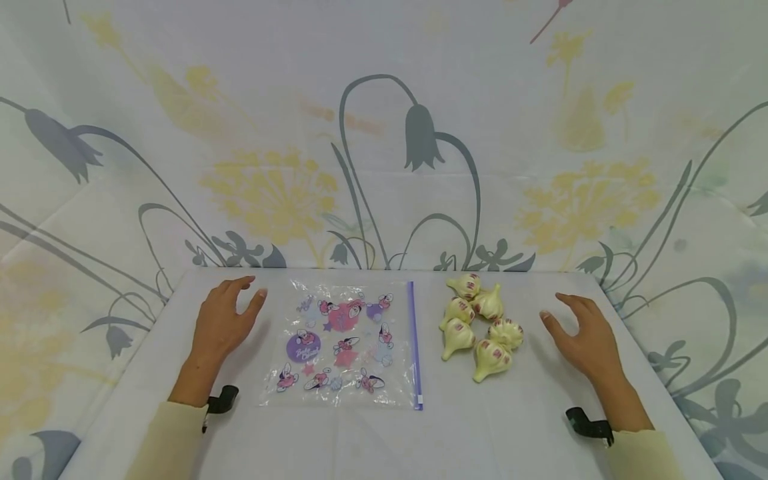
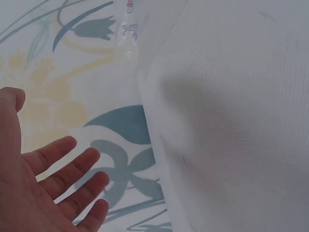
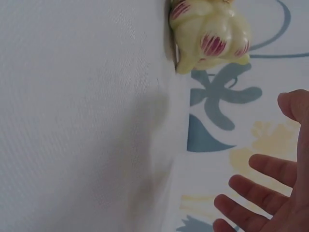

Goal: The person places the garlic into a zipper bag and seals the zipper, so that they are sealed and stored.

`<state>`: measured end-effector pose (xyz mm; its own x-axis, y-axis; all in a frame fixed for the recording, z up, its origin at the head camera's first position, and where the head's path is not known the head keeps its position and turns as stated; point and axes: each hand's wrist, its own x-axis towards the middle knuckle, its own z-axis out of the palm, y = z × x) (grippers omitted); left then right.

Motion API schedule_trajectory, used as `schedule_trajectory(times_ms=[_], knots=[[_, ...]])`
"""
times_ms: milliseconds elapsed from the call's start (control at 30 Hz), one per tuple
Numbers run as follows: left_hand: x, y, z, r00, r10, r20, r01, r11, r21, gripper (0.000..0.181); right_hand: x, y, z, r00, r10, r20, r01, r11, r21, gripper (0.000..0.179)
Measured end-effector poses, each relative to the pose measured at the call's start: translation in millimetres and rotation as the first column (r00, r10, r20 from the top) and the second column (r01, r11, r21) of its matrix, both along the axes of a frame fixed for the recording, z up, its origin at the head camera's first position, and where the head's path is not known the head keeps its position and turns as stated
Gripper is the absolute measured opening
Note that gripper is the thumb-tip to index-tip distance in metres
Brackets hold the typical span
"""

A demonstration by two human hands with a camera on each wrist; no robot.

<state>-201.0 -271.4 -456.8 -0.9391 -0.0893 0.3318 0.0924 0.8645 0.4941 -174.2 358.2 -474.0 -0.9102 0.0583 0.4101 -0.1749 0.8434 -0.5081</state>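
A clear zip bag (image 1: 327, 363) with pink and purple cartoon prints lies flat in the middle of the table, its purple slider strip along the right side. To the right of the bag lie several garlic bulbs (image 1: 493, 358), pale with reddish patches, in a loose cluster. My left hand (image 1: 225, 320) hovers left of the bag, fingers spread and holding nothing. On the other side, my right hand (image 1: 585, 340) is apart from the garlic, its fingers relaxed with nothing in them. Part of the garlic (image 3: 207, 36) shows at the top of the right wrist view.
A white cloth covers the table (image 1: 480, 433). Behind it and at both sides hangs a floral-patterned curtain (image 1: 288, 120). Black wrist cameras are strapped on both wrists, below beige sleeves (image 1: 171, 440).
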Motion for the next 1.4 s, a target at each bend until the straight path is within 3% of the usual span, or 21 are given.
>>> schedule_trajectory(times_ms=[433, 600, 1000, 1400], knots=[[6.5, 21.2, -6.1, 0.996, -0.073, -0.049, 0.075, 0.997, 0.035, 0.052, 6.6, -15.5, 4.5, 0.996, 0.047, -0.077, -0.048, 0.999, -0.016, 0.050], [8.3, 29.1, -7.5, 0.994, -0.094, -0.048, 0.096, 0.995, 0.039, 0.051, 8.4, -22.8, 6.6, 0.996, 0.058, -0.072, -0.060, 0.998, -0.015, 0.050], [9.7, 43.7, -3.0, 0.981, -0.168, -0.098, 0.168, 0.986, -0.008, 0.050, 12.2, -40.4, 10.9, 0.985, 0.111, -0.129, -0.112, 0.994, -0.003, 0.049], [14.9, 62.5, -5.5, 0.969, -0.230, -0.090, 0.227, 0.973, -0.037, 0.050, 12.9, -57.4, 10.8, 0.980, 0.153, -0.130, -0.150, 0.988, 0.030, 0.051]])
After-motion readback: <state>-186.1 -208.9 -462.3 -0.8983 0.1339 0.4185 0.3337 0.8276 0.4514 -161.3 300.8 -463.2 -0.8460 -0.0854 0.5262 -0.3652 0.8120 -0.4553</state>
